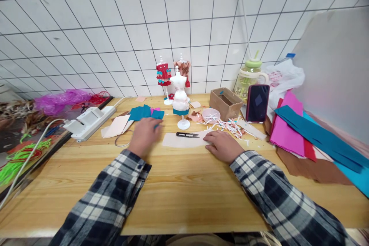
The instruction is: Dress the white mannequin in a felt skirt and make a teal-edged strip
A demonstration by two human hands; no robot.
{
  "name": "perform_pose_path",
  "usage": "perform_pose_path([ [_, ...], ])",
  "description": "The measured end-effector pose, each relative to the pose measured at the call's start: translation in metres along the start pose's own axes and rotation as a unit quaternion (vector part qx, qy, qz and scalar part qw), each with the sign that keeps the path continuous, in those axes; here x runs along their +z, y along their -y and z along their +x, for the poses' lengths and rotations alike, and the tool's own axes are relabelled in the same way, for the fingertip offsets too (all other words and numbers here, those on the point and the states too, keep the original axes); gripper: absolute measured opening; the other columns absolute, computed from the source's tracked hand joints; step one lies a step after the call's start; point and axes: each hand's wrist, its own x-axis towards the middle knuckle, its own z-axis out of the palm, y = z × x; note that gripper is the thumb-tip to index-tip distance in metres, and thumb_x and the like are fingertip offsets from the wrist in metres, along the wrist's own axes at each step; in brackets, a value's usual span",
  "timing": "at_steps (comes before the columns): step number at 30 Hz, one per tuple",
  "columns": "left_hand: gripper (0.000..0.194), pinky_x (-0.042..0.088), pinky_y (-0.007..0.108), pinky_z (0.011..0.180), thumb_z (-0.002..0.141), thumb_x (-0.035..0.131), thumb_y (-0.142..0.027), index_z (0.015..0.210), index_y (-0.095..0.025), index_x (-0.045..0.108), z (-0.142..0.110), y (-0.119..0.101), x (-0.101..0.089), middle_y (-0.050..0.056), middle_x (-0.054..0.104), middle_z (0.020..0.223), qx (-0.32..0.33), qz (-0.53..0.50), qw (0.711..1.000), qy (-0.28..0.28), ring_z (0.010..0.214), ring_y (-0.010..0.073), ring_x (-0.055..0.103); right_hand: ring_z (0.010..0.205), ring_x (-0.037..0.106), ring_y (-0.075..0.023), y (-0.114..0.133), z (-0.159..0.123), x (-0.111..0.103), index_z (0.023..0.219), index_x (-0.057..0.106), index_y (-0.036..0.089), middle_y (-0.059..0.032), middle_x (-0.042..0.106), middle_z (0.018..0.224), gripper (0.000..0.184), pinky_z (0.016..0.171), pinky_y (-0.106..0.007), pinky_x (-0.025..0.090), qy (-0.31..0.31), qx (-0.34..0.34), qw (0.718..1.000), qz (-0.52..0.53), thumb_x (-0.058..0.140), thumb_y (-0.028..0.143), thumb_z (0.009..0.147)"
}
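Observation:
My left hand [145,135], smeared by motion, is over the table beside some teal fabric pieces [140,113]; its fingers are too blurred to read. My right hand [223,146] lies with its fingers stretched out on the right end of a pale strip [173,140]. Black-handled thread snips [187,135] rest on that strip, between my hands. Just behind stands a small white mannequin [179,84] on a round base, wrapped in pale ruffled material with a teal band at its lower edge.
Two dressed mannequins, one in a red outfit [163,75], stand behind. To the right are a pink bowl [211,115], scraps, a cardboard box [226,103], a phone [257,103], a bottle [250,77] and coloured sheets [288,130]. A power strip [92,123] lies left.

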Motion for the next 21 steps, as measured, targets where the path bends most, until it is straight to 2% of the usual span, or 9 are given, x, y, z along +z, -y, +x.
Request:
perform_pose_path([
  [3, 0.025, 0.039, 0.047, 0.081, 0.084, 0.053, -0.031, 0.094, -0.02, 0.073, -0.003, 0.046, -0.012, 0.01, 0.068, 0.1, -0.103, 0.035, 0.994, 0.007, 0.1, 0.0348, 0.055, 0.106, 0.054, -0.023, 0.001, -0.001, -0.003, 0.112, 0.065, 0.022, -0.0083, 0.064, 0.111, 0.028, 0.093, -0.037, 0.038, 0.012, 0.003, 1.0, -0.011, 0.051, 0.033, 0.09],
  [5, 0.021, 0.037, 0.051, 0.083, 0.078, 0.06, -0.034, 0.091, -0.024, 0.073, -0.008, 0.069, -0.014, 0.007, 0.069, 0.098, -0.161, 0.036, 0.983, 0.084, 0.1, 0.0347, 0.056, 0.101, 0.055, -0.0246, 0.004, -0.001, -0.007, 0.102, 0.068, 0.021, -0.009, 0.065, 0.101, 0.026, 0.09, -0.039, 0.039, 0.011, 0.018, 0.999, -0.033, 0.05, 0.035, 0.091],
  [7, 0.019, 0.035, 0.053, 0.085, 0.075, 0.064, -0.035, 0.089, -0.027, 0.073, -0.014, 0.08, -0.012, 0.004, 0.07, 0.097, -0.174, 0.028, 0.977, 0.119, 0.099, 0.0327, 0.058, 0.097, 0.055, -0.0257, 0.009, -0.001, -0.009, 0.092, 0.069, 0.019, -0.0099, 0.065, 0.093, 0.027, 0.087, -0.04, 0.039, 0.001, 0.039, 0.998, -0.052, 0.048, 0.035, 0.091],
  [9, 0.017, 0.034, 0.054, 0.086, 0.076, 0.063, -0.034, 0.088, -0.027, 0.072, -0.018, 0.08, -0.012, 0.004, 0.07, 0.095, -0.162, 0.021, 0.981, 0.106, 0.098, 0.0322, 0.058, 0.097, 0.054, -0.0253, 0.013, 0.0, -0.008, 0.096, 0.068, 0.019, -0.0101, 0.065, 0.095, 0.026, 0.087, -0.039, 0.039, -0.019, 0.038, 0.998, -0.047, 0.048, 0.034, 0.091],
  [12, 0.024, 0.032, 0.054, 0.091, 0.084, 0.054, -0.038, 0.094, -0.023, 0.071, -0.018, 0.058, -0.013, 0.007, 0.068, 0.103, -0.129, 0.013, 0.99, 0.054, 0.107, 0.0337, 0.055, 0.106, 0.051, -0.0237, 0.017, 0.001, -0.002, 0.114, 0.062, 0.021, -0.0083, 0.062, 0.11, 0.028, 0.092, -0.038, 0.038, -0.022, -0.019, 1.0, -0.012, 0.05, 0.032, 0.09],
  [14, 0.03, 0.032, 0.048, 0.097, 0.091, 0.045, -0.04, 0.099, -0.024, 0.069, -0.017, 0.033, -0.013, 0.006, 0.066, 0.112, -0.059, -0.009, 0.998, 0.025, 0.113, 0.0289, 0.052, 0.11, 0.05, -0.0232, 0.018, 0.002, 0.003, 0.116, 0.061, 0.021, -0.0078, 0.061, 0.117, 0.029, 0.096, -0.038, 0.037, -0.003, -0.049, 0.999, 0.002, 0.051, 0.031, 0.091],
  [16, 0.028, 0.036, 0.036, 0.098, 0.09, 0.048, -0.042, 0.102, -0.029, 0.069, -0.019, 0.004, -0.01, 0.001, 0.066, 0.112, 0.061, -0.049, 0.996, 0.049, 0.11, 0.0209, 0.055, 0.111, 0.049, -0.0233, 0.018, 0.002, 0.006, 0.115, 0.062, 0.021, -0.0085, 0.06, 0.118, 0.029, 0.097, -0.038, 0.036, 0.003, -0.049, 0.999, 0.007, 0.05, 0.031, 0.091],
  [18, 0.03, 0.037, 0.036, 0.098, 0.09, 0.049, -0.04, 0.111, -0.027, 0.067, -0.023, -0.021, -0.006, 0.004, 0.065, 0.115, 0.216, -0.095, 0.969, 0.077, 0.111, 0.0213, 0.054, 0.111, 0.049, -0.0238, 0.016, 0.002, 0.006, 0.119, 0.06, 0.02, -0.0091, 0.061, 0.117, 0.032, 0.097, -0.039, 0.036, -0.003, -0.034, 0.999, 0.007, 0.051, 0.033, 0.091],
  [21, 0.028, 0.038, 0.038, 0.093, 0.09, 0.05, -0.038, 0.106, -0.025, 0.069, -0.029, -0.041, 0.001, 0.006, 0.068, 0.103, 0.259, -0.1, 0.956, 0.092, 0.102, 0.0218, 0.058, 0.109, 0.05, -0.0242, 0.014, 0.001, 0.003, 0.124, 0.057, 0.022, -0.0087, 0.061, 0.114, 0.035, 0.094, -0.039, 0.038, -0.006, -0.017, 1.0, 0.0, 0.052, 0.034, 0.091],
])
